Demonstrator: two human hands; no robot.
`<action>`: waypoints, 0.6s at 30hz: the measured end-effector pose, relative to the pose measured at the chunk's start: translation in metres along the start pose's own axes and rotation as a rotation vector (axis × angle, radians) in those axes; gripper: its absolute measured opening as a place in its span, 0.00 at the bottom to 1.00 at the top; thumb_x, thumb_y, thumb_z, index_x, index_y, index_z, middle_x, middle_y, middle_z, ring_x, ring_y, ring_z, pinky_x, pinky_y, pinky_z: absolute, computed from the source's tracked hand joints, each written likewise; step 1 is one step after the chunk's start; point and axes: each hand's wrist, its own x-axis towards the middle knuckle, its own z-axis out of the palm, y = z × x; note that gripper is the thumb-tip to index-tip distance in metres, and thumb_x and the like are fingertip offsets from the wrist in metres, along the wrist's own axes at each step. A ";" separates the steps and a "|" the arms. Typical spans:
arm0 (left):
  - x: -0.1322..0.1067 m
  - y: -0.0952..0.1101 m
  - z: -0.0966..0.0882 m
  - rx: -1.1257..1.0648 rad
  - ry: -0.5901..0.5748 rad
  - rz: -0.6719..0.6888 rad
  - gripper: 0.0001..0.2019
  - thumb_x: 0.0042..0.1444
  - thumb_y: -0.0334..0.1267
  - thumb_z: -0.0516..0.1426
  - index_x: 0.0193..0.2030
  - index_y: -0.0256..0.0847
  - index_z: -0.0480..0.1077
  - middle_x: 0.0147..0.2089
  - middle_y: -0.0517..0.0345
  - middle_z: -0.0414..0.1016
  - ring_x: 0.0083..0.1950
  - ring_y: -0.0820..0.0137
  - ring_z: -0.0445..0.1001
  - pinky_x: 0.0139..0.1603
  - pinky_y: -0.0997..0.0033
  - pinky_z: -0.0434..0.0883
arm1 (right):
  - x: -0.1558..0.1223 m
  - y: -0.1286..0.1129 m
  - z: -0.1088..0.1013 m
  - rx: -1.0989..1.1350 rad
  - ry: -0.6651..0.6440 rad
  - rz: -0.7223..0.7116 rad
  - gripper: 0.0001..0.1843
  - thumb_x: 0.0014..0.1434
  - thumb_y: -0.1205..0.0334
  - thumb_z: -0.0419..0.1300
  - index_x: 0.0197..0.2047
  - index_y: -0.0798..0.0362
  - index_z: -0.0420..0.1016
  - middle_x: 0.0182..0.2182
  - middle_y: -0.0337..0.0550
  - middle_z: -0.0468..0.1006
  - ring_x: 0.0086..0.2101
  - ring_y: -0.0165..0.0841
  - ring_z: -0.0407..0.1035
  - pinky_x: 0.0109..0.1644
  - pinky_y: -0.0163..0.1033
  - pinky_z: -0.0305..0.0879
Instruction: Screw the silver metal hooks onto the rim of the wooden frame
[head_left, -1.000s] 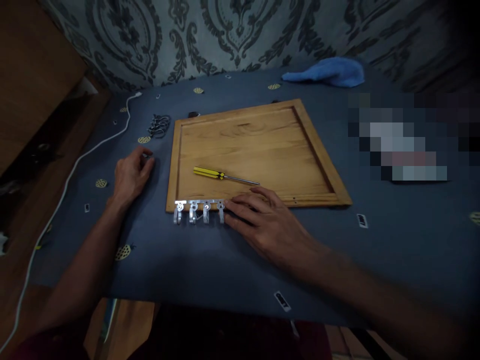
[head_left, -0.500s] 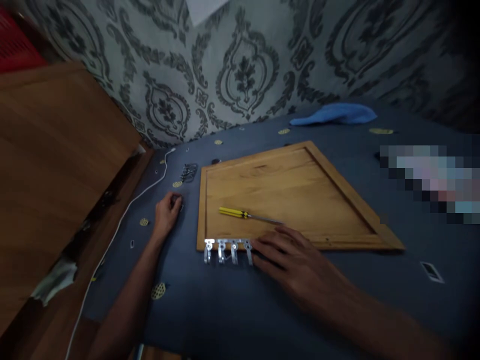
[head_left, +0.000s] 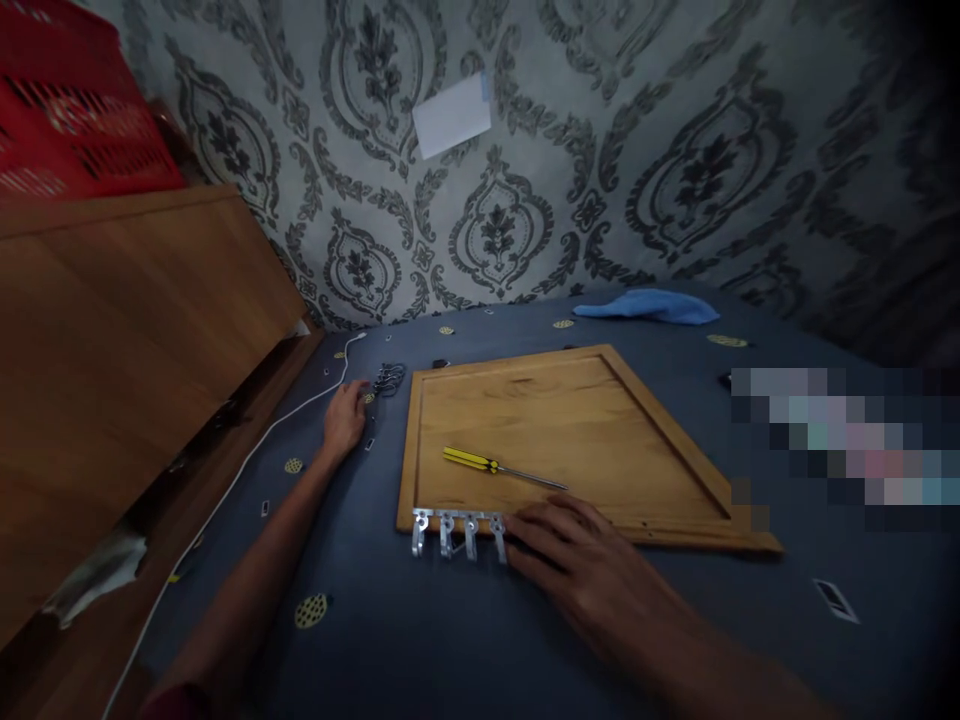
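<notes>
A silver hook rail [head_left: 459, 522] with several hooks lies along the near left edge of a framed wooden board [head_left: 540, 415], its hooks hanging over that edge. My right hand [head_left: 577, 555] grips the rail's right end between thumb and index finger, the other fingers resting over the board's edge. On the board lies a screwdriver [head_left: 499, 467] with a yellow and black handle, its shaft pointing right. Left of the board, my left hand [head_left: 345, 420] is on the blue cloth with fingers stretched forward, holding nothing visible. Just beyond its fingertips is a small pile of metal hooks [head_left: 388, 378].
A white cable [head_left: 281, 415] runs along the left beside a wooden cabinet [head_left: 135, 340] with a red basket [head_left: 82, 110] on top. At the back lies a blue cloth piece [head_left: 649, 306] against the patterned wall [head_left: 499, 230]. A blurred-out item [head_left: 847, 440] sits at right.
My left hand has moved forward toward the pile of metal hooks, its fingers straightening. My right hand stays at the rail. The camera view has tilted up, showing more wall.
</notes>
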 end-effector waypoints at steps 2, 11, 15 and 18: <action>0.010 0.000 0.003 -0.006 -0.008 0.013 0.19 0.67 0.45 0.59 0.60 0.38 0.70 0.59 0.47 0.73 0.56 0.61 0.76 0.56 0.52 0.77 | 0.001 0.000 -0.001 0.014 0.006 0.000 0.12 0.70 0.69 0.55 0.42 0.49 0.80 0.42 0.39 0.85 0.44 0.34 0.75 0.55 0.47 0.69; 0.004 -0.020 -0.010 -0.026 -0.140 0.077 0.18 0.67 0.45 0.59 0.58 0.38 0.70 0.58 0.47 0.74 0.55 0.62 0.76 0.55 0.53 0.77 | 0.000 0.002 0.000 0.042 -0.006 0.003 0.15 0.69 0.72 0.53 0.44 0.48 0.80 0.44 0.38 0.85 0.45 0.34 0.75 0.53 0.46 0.69; -0.006 -0.022 -0.018 -0.033 -0.256 0.146 0.16 0.67 0.45 0.59 0.56 0.37 0.72 0.54 0.49 0.76 0.52 0.64 0.77 0.53 0.55 0.78 | 0.002 0.001 0.000 0.038 0.016 0.014 0.17 0.71 0.71 0.50 0.43 0.48 0.80 0.44 0.38 0.86 0.44 0.35 0.75 0.52 0.46 0.68; -0.007 -0.019 -0.020 -0.039 -0.304 0.187 0.13 0.67 0.44 0.59 0.50 0.36 0.73 0.50 0.51 0.77 0.49 0.65 0.77 0.53 0.56 0.77 | 0.002 0.000 -0.002 0.012 0.004 0.016 0.18 0.71 0.72 0.49 0.42 0.48 0.80 0.43 0.38 0.86 0.44 0.35 0.75 0.52 0.46 0.67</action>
